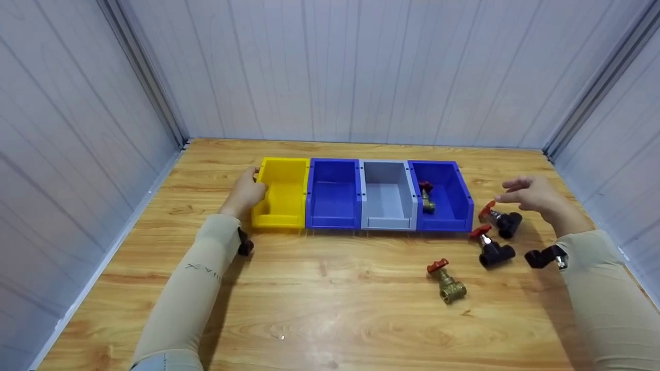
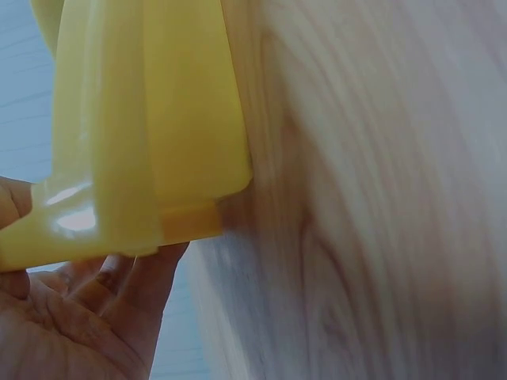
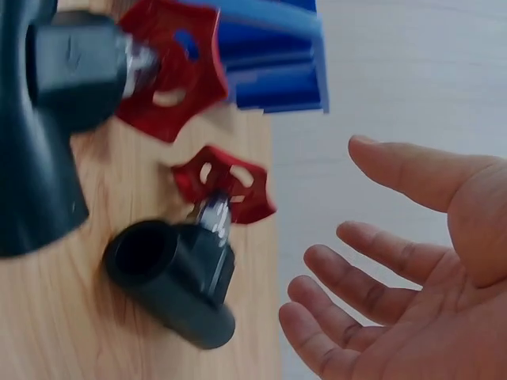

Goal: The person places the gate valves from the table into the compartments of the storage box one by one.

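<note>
My left hand (image 1: 246,193) grips the left side wall of a yellow bin (image 1: 283,178), thumb over the rim. In the left wrist view, the fingers of this hand (image 2: 79,324) curl beneath the edge of the yellow plastic (image 2: 170,119). Out to the right, my right hand (image 1: 539,196) hovers with relaxed, spread fingers and holds nothing. Nearest to it lies a black valve with a red handwheel (image 1: 508,224); a second black valve (image 1: 496,252) lies just in front of that one. The right wrist view shows the empty palm (image 3: 428,317) beside both black valves.
The yellow bin joins a row with a blue bin (image 1: 334,172), a grey bin (image 1: 385,172) and another blue bin (image 1: 448,180). That last one contains a brass valve (image 1: 428,203). Another brass valve (image 1: 452,289) lies on the wooden table (image 1: 330,309). Panel walls enclose three sides.
</note>
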`<state>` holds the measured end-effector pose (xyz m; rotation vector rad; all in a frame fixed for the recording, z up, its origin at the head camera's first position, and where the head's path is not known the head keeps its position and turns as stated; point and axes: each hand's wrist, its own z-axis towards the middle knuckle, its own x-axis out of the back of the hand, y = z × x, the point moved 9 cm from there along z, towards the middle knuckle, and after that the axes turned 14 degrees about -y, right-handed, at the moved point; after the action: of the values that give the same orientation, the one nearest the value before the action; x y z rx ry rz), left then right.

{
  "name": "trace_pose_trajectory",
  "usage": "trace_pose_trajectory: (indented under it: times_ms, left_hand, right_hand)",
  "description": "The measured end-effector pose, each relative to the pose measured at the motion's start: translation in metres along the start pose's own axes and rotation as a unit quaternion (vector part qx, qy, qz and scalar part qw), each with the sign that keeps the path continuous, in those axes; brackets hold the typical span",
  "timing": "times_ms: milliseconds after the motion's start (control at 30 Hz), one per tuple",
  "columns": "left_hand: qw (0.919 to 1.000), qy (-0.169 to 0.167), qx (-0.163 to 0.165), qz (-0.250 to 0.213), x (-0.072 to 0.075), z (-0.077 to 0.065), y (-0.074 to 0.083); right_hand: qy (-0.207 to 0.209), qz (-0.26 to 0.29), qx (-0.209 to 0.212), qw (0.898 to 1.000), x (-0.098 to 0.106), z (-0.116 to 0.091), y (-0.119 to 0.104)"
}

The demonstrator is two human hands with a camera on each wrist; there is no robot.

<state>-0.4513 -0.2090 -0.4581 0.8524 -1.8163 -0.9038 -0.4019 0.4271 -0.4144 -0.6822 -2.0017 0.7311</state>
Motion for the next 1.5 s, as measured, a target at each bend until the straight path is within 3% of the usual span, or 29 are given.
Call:
trace_pose_trajectory:
  times_ms: [367, 667, 967, 1100, 1500]
  left_hand:
    - [1.0, -0.003, -0.005, -0.006, 0.0, 0.001, -0.006]
    - [0.9999, 0.005, -0.001, -0.009, 0.0, 0.0, -0.008]
    - [1.0, 0.004, 0.009, -0.002, -0.002, 0.003, -0.006]
    - [1.0, 0.001, 0.008, -0.004, -0.003, 0.004, -0.004]
    - [1.0, -0.004, 0.004, 0.006, -0.002, 0.001, 0.0]
  right_hand:
    - [-0.061, -0.042, -0.023, 0.997, -0.008, 0.009, 0.034]
    - [-0.102, -0.087, -0.036, 0.99, -0.016, 0.017, 0.044]
    - [-0.107, -0.041, -0.052, 0.992, -0.017, 0.022, 0.049]
    - [-0.113, -0.045, -0.049, 0.991, -0.018, 0.021, 0.048]
    - [-0.103, -0.172, -0.032, 0.979, -0.016, 0.02, 0.031]
